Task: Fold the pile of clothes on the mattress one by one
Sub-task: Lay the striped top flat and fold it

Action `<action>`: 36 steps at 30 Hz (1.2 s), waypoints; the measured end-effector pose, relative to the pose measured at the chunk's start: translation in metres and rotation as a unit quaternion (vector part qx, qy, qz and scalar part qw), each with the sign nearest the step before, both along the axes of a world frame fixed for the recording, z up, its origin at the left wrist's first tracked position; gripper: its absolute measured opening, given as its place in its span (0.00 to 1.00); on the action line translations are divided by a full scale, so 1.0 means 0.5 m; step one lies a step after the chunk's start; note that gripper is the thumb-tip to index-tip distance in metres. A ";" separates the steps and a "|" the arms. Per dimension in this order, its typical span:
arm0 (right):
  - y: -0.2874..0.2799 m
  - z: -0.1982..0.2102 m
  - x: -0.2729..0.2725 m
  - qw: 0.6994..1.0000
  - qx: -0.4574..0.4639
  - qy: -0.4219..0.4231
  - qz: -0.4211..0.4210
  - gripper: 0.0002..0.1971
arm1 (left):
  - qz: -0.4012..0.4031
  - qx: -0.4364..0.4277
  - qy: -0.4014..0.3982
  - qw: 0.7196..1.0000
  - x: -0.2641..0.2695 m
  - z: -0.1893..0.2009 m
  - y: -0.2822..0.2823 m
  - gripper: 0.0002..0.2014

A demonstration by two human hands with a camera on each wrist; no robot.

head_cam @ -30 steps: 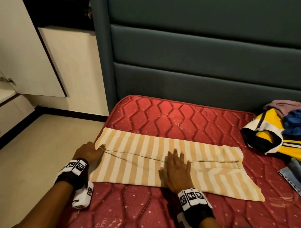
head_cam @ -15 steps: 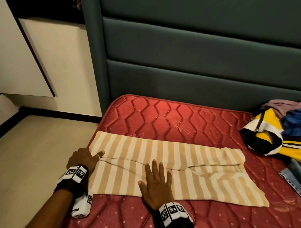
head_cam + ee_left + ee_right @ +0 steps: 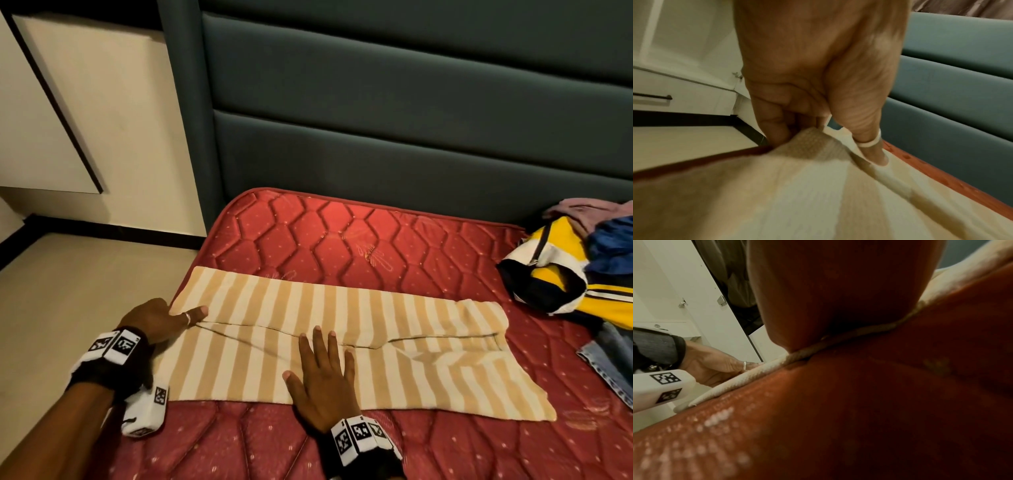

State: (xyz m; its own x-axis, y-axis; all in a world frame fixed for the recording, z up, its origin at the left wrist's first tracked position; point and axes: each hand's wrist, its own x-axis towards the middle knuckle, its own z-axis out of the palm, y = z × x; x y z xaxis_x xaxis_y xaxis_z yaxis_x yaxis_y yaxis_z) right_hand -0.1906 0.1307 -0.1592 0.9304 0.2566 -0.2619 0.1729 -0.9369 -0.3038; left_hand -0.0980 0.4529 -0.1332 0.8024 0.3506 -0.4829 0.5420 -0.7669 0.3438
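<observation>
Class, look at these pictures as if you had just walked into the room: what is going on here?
A person is folding a beige-and-white striped cloth laid out flat on a red quilted mattress. The left hand grips the cloth's left end, fingers curled at its edge. The right hand lies flat on the cloth's near half with fingers straight. A pile of unfolded clothes, including a yellow, white and black garment, waits at the right by the dark green headboard.
</observation>
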 end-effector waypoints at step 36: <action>-0.282 0.134 -0.056 0.808 0.426 -0.181 -0.364 0.31 | -0.188 -0.260 -0.011 0.947 -0.047 0.177 -0.629 0.42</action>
State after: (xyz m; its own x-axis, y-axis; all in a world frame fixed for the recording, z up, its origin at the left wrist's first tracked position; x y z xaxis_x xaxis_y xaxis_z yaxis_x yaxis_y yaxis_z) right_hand -0.2185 -0.0105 -0.0920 0.8922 -0.4494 0.0449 -0.1076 -0.3081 -0.9453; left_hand -0.1213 0.1385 -0.0447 0.8355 -0.2430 -0.4928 0.2516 -0.6281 0.7363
